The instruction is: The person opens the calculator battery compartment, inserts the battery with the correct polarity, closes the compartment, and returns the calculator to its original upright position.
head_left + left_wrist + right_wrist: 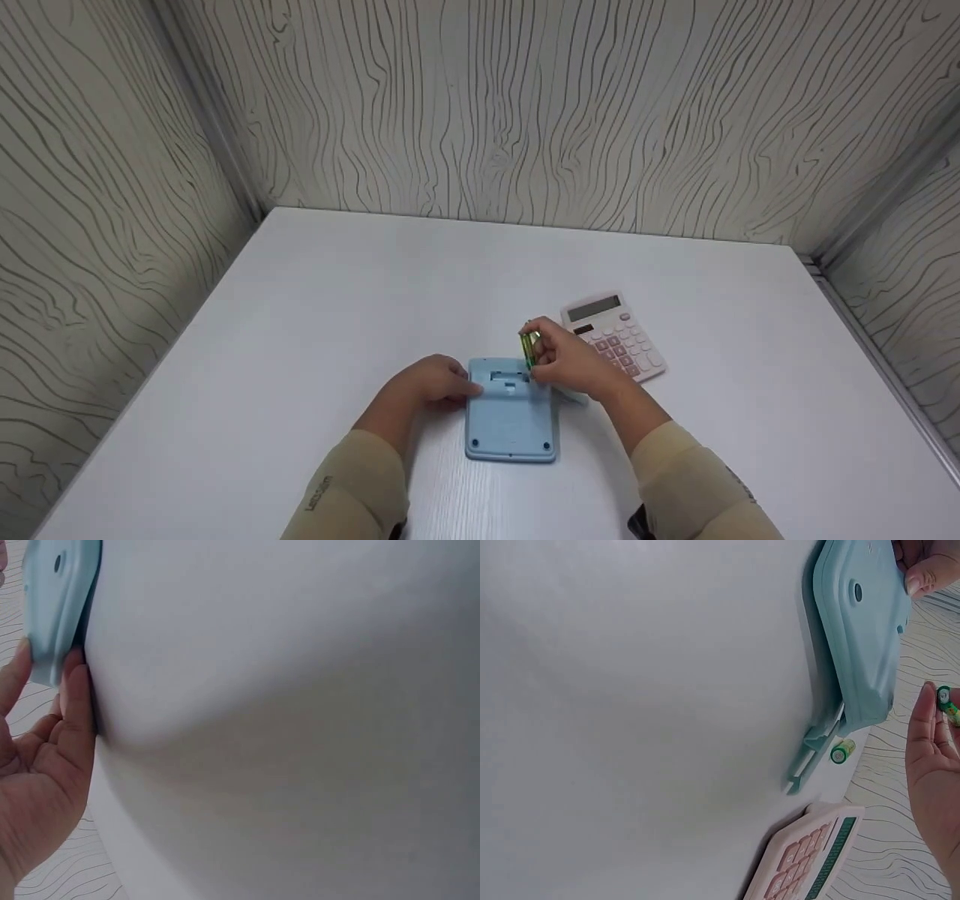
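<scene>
A light blue calculator (511, 424) lies face down on the table, its battery compartment (508, 377) uncovered. My left hand (433, 381) grips its left edge, thumb on the back and fingers at the side; the left wrist view shows this hold too. Over the calculator's upper right corner, my right hand (574, 364) pinches a green battery (529, 349) between thumb and fingers. A second green battery (843, 751) lies on the table in the right wrist view. Beside the calculator is the small blue battery cover (573, 397), partly hidden by my right hand in the head view.
Right of the blue calculator lies a pink and white calculator (619, 337), face up and partly behind my right hand. The white table (337, 300) meets wood-patterned panels (495, 112) at its back and sides.
</scene>
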Demonstrator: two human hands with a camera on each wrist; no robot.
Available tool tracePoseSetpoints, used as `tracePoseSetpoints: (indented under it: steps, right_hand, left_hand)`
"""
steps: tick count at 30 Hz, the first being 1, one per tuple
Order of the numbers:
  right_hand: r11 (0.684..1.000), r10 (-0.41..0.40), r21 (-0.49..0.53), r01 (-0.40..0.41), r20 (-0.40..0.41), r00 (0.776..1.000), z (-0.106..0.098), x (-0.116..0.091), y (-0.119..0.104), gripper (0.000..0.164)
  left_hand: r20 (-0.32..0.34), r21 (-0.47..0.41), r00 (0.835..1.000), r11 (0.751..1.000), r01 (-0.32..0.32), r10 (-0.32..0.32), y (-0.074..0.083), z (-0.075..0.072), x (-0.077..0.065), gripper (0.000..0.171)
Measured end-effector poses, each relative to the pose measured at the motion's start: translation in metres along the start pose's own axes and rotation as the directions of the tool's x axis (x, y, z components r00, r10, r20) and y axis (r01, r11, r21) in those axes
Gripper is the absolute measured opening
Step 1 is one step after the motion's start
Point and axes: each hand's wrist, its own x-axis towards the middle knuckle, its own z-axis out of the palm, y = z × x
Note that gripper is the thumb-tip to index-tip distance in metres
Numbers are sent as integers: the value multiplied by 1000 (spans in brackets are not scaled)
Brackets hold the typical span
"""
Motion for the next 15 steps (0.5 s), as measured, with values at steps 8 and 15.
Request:
tracePoseSetpoints:
  steps: [8,15]
  right_hand:
    - [999,17,32,-18,20,1000,8,2,2,53]
    - [998,35,54,-37,28,999,12,3,2,43]
  left_hand:
    - [7,11,1000,1000,1,-1,1,0,1,32]
    - [6,35,1000,999,-2,1,0,-1,1,34]
